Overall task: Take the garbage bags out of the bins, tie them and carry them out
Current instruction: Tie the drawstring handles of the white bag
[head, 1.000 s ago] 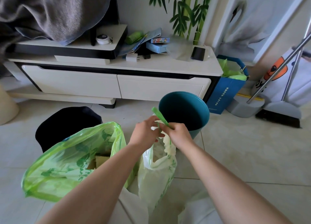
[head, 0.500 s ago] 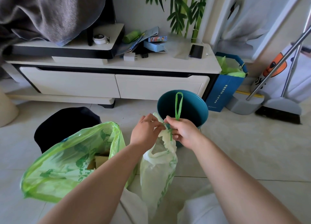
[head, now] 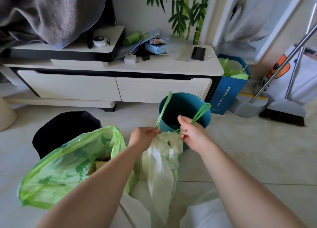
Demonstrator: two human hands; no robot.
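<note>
Pinching a green drawstring loop in each set of closed fingers, the left hand [head: 144,136] and right hand [head: 193,135] are cinching the pale garbage bag [head: 161,167] at frame centre, in front of the emptied teal bin [head: 202,119]. The larger green garbage bag [head: 68,166] at lower left is lying open and untied beside the black bin [head: 65,130], so knotting both and carrying them out is seemingly remaining.

I see soft, even daylight, brightest toward 2 o'clock, no hard shadows or glare. Wide-angle bending at edges; slight overall softness, corners smeared.
</note>
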